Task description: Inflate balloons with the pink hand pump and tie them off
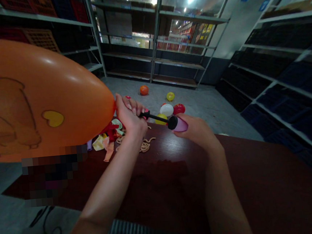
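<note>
Closing around the narrow end of a large orange balloon [72, 91] and the near black end of a hand pump [172, 123], the left hand [130, 113] reaches out over the table [165, 189]. Its fingers hide the join between the two, so I cannot tell how the nozzle sits. The right hand [195, 130] is wrapped round the pump's pale pink body, with the black rod showing bare between the hands. The balloon is swollen, fills the left side of the view, and bears a dark line drawing and a yellow heart [54, 118].

Just beyond the left forearm, limp uninflated balloons [100, 142] in several colours lie heaped on the dark, glossy tabletop beside coiled tan strands [145, 146]. Past the table's far edge, on the grey floor [198, 106], are smaller inflated balloons: an orange one [144, 90], a yellow one [170, 96], and a cluster with a white one [166, 110] and a red one [179, 109]. Metal shelving [180, 80] stands behind; dark crates [279, 95] fill the racks at right.
</note>
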`<state>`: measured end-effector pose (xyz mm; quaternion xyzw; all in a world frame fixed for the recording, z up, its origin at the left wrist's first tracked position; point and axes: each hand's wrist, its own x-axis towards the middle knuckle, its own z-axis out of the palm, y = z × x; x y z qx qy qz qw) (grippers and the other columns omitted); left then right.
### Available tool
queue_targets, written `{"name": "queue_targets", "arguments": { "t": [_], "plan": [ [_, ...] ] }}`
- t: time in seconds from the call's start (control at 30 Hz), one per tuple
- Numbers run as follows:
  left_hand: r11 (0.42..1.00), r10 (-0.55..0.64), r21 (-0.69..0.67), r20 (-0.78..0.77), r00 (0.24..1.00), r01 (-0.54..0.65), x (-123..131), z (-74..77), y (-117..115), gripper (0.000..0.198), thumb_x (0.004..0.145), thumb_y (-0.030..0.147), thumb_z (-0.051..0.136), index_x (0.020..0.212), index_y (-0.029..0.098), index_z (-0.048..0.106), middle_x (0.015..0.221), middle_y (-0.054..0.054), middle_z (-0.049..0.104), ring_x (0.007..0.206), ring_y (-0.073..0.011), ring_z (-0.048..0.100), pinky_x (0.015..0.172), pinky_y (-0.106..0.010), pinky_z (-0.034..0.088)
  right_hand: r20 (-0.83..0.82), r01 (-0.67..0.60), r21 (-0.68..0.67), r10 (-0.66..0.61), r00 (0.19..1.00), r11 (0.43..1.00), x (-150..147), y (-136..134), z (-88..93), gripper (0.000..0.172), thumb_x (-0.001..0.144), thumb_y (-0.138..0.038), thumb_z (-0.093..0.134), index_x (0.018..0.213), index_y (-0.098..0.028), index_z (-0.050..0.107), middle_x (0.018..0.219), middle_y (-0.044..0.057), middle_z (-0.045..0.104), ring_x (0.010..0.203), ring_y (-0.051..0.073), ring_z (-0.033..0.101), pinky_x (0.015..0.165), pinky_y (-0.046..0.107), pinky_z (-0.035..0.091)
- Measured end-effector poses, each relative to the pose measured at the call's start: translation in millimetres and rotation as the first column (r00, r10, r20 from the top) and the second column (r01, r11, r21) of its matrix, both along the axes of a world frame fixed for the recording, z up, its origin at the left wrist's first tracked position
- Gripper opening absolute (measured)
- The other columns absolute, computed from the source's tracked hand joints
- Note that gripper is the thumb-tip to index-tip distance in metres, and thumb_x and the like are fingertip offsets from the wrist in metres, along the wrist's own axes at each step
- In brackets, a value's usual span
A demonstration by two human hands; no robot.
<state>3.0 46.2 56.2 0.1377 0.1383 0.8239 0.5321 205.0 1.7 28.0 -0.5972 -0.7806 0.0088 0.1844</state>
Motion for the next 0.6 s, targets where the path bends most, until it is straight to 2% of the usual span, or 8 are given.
{"name": "queue_targets", "arguments": {
  "t": [0.13, 0.33, 0.47, 0.6],
  "plan": [
    [0.998, -0.042, -0.043, -0.038, 0.998, 0.04, 17, -4.4, -7, 0.063, 0.1, 0.054, 0.056, 0.056, 0.02, 0.027, 0.043, 0.007, 0.02, 0.035, -0.0073, 0.021, 0.04, -0.023, 0.026, 0.074, -0.021, 0.033, 0.019, 0.997, 0.999, -19, -3, 4.3, 0.038, 0.082, -0.042, 0.067, 0.115, -0.023, 0.066, 0.104, 0.01, 0.075, 0.088, 0.029, 0.068, 0.071, 0.036, 0.044],
    [0.987, -0.149, -0.071, -0.04, 0.988, 0.146, 41, -17.1, -11, 0.062, 0.102, 0.05, 0.055, 0.055, 0.02, 0.03, 0.042, 0.007, 0.023, 0.034, -0.0075, 0.024, 0.039, -0.024, 0.024, 0.084, -0.037, 0.018, 0.035, 0.996, 0.999, -34, -7, 4.1, 0.031, 0.082, -0.044, 0.068, 0.103, -0.022, 0.066, 0.093, 0.009, 0.076, 0.08, 0.028, 0.069, 0.066, 0.034, 0.04],
    [0.97, -0.227, -0.103, -0.064, 0.972, 0.219, 32, -14.6, -5, 0.063, 0.099, 0.05, 0.059, 0.055, 0.02, 0.027, 0.042, 0.008, 0.02, 0.033, -0.0071, 0.021, 0.037, -0.023, 0.023, -0.052, -0.074, 0.004, 0.074, 0.996, 0.997, -38, -5, 0.3, 0.035, 0.082, -0.045, 0.07, 0.107, -0.021, 0.068, 0.098, 0.009, 0.076, 0.087, 0.028, 0.07, 0.068, 0.033, 0.043],
    [0.937, -0.342, -0.107, -0.103, 0.934, 0.331, 17, -9.1, 2, 0.065, 0.099, 0.049, 0.061, 0.054, 0.02, 0.023, 0.041, 0.008, 0.018, 0.032, -0.0068, 0.019, 0.036, -0.022, 0.022, -0.263, -0.155, -0.113, 0.121, 0.957, 0.981, -40, -1, -3.6, 0.037, 0.081, -0.045, 0.073, 0.107, -0.02, 0.07, 0.097, 0.007, 0.076, 0.084, 0.023, 0.069, 0.068, 0.03, 0.046]
  ]
}}
